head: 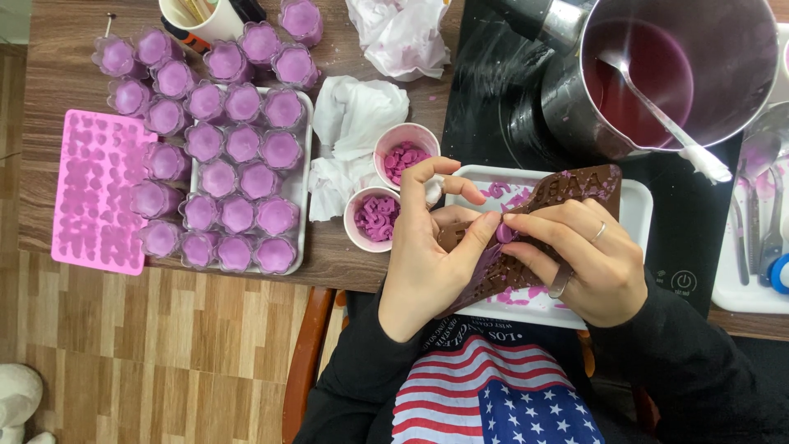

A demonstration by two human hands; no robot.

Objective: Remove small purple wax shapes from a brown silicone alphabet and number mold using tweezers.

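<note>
Pink mould (97,193): lay flat on the wooden table (57,74), far left of the white tray, its small cavities facing up.
Purple cups (222,156): a crowd of small clear cups filled with purple wax stood between the pink mould and the white tray, many of them on a pale tray of their own (306,164).
Tissues (353,123): crumpled white paper lay left of and behind the white tray; a second wad (399,33) sat further back.
Small bowls (376,218): two pale cups of purple letter shapes stood just left of the white tray, the other one (405,152) behind the first.
Left hand (431,247): held over the white tray's left end, thumb pressed against the brown mould, forefinger arched above, fingers curled under the mould's edge.
Brown mould (575,185): a flexible brown letter mould, bent and lifted above the white tray, gripped by both hands.
Purple piece (505,232): a small purple wax bit sat at the mould's surface, pinched between the left thumb and the right fingertips.
White tray (637,205): lay at the table's near edge, scattered with pink crumbs.
Right hand (588,259): closed over the mould's right part, ring on one finger, fingertips pressing at the purple piece.
Steel pot (682,74): stood behind and right of the white tray on a black hob (493,90), holding dark purple liquid and a spoon (666,123).
</note>
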